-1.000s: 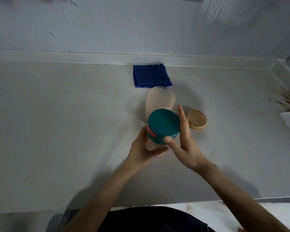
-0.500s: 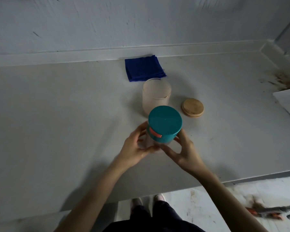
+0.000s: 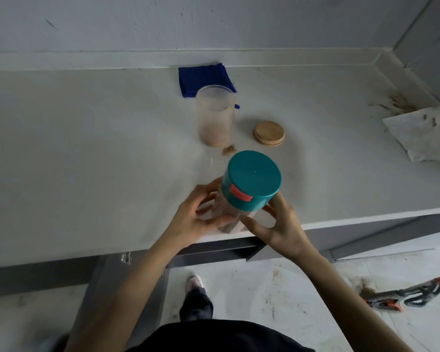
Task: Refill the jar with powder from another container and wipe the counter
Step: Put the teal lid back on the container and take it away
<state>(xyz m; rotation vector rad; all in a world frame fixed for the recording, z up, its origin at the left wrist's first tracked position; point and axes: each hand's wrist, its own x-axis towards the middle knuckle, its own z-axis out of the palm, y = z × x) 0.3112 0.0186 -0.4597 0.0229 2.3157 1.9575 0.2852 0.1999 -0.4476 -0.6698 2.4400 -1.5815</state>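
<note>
- The left hand (image 3: 196, 219) and right hand (image 3: 280, 227) are curling their fingers round the see-through container (image 3: 235, 215), holding it near the front edge of the counter (image 3: 87, 153).
- Its teal lid (image 3: 252, 179) is sitting shut on top.
- At 12 o'clock from it, the open jar (image 3: 215, 115) is standing with a bit of brown powder (image 3: 229, 149) lying beside it.
- At 1 o'clock, the wooden lid (image 3: 269, 133) is lying flat.
- Farthest back, the blue cloth (image 3: 203, 77) is lying by the wall.
</note>
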